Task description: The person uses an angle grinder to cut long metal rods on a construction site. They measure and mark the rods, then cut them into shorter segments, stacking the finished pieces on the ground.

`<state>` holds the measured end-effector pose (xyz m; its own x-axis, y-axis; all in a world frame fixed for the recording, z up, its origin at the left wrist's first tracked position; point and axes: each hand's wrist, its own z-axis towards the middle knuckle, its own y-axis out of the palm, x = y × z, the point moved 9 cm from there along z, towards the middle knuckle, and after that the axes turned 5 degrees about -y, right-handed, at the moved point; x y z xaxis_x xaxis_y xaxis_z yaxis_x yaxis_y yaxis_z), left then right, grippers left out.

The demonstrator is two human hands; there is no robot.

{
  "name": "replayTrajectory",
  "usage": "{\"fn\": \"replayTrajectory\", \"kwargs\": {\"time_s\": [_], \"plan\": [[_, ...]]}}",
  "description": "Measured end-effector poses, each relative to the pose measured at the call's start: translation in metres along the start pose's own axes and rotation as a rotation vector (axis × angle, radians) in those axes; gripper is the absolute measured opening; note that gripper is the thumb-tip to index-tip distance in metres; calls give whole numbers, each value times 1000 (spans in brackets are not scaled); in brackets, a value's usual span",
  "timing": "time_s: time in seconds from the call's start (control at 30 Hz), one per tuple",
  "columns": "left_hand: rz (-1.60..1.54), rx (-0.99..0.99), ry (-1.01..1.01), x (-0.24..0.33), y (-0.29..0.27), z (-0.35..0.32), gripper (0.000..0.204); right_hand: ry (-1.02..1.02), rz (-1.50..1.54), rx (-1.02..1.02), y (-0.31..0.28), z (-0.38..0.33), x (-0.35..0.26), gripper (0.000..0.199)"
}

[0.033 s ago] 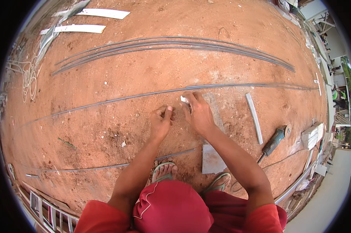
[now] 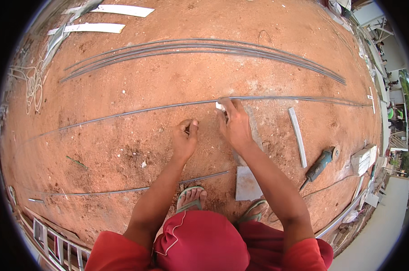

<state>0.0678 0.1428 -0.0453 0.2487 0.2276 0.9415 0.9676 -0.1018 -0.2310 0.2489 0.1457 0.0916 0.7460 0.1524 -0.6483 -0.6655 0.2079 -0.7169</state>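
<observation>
1. Long steel rod [image 2: 136, 110] lies on the red dirt ground [image 2: 123, 149], long axis running left to right across the view, bowed by the lens; its right part passes just beyond the fingertips of the right hand.
2. Right hand [image 2: 235, 126] reaches forward, fingers stretched toward the rod, pinching a small white piece [image 2: 220, 107], likely chalk, right at the rod. Forearm comes in from the lower right, extended and nearly straight.
3. Left hand [image 2: 185, 137] sits short of the rod, curled into a loose fist, thumb up; whether it grips anything, cannot tell. Forearm rises from the lower edge. The two hands are near each other but apart.
4. Bundle of rods [image 2: 200, 47] lies farther off, parallel to the single rod.
5. Another thin rod [image 2: 123, 190] lies close by the sandalled foot [image 2: 191, 197].
6. Flat grey plate [image 2: 247, 183] under the right forearm; angle grinder [image 2: 321, 163] and a flat metal strip [image 2: 297, 135] to the right.
</observation>
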Motion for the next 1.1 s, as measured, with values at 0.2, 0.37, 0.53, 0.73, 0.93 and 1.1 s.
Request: {"fn": "replayTrajectory", "kwargs": {"time_s": [0.2, 0.37, 0.53, 0.73, 0.93, 1.1], "plan": [[360, 184, 288, 0, -48, 4, 14, 93, -53, -107, 4, 63, 65, 20], [427, 218, 290, -11, -45, 6, 20, 62, -104, -375, 44, 56, 76, 26], [506, 228, 326, -11, -43, 6, 17, 136, -68, -379, 57, 46, 86, 20], [522, 263, 387, -7, -43, 5, 17, 108, -91, -325, 59, 44, 90, 21], [476, 219, 335, -6, -41, 6, 19, 168, -184, -365, 62, 45, 92, 23], [486, 205, 335, -7, -41, 7, 19, 156, -131, -266, 59, 43, 93, 21]]}}
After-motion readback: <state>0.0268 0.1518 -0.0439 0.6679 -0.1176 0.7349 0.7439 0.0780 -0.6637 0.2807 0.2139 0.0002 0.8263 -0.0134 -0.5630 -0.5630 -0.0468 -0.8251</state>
